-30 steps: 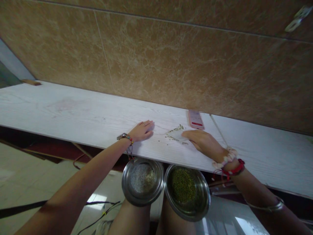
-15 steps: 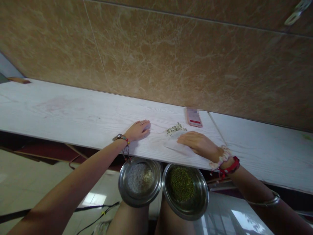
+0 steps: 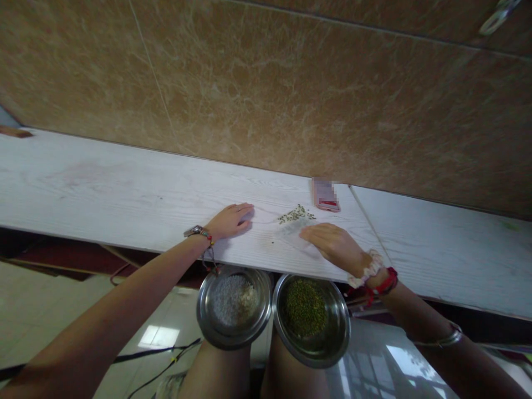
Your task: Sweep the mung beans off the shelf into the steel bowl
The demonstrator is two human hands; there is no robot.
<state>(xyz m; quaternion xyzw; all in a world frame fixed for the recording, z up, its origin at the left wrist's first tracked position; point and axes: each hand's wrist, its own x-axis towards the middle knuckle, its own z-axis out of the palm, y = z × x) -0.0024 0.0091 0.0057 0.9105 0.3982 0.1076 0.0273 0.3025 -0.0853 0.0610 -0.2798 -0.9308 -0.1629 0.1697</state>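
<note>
My left hand [image 3: 230, 220] lies flat on the white wooden counter [image 3: 137, 205] with its fingers stretched out, holding nothing. My right hand [image 3: 330, 241] is closed, fingertips down, on a thin whitish translucent sheet [image 3: 293, 235] whose exact kind I cannot make out. Just beyond the sheet's far edge, small green beans [image 3: 297, 214] lie scattered. One dark speck [image 3: 272, 242] sits on the counter left of the sheet. Below the counter's front edge, a steel bowl [image 3: 266, 332] holds white grains, and another steel bowl [image 3: 347, 327] holds many green beans.
A phone [image 3: 326, 195] lies near the wall beyond my right hand. The brown marbled wall [image 3: 266, 100] borders the counter's back. Both bowls rest over my legs. A black cable [image 3: 166, 363] runs across the tiled floor, and a brown object [image 3: 14, 132] sits at far left.
The view has shifted slightly. The sheet under my right hand has moved a little and looks more crumpled; a dark speck now shows beside it. My left hand stays flat.
</note>
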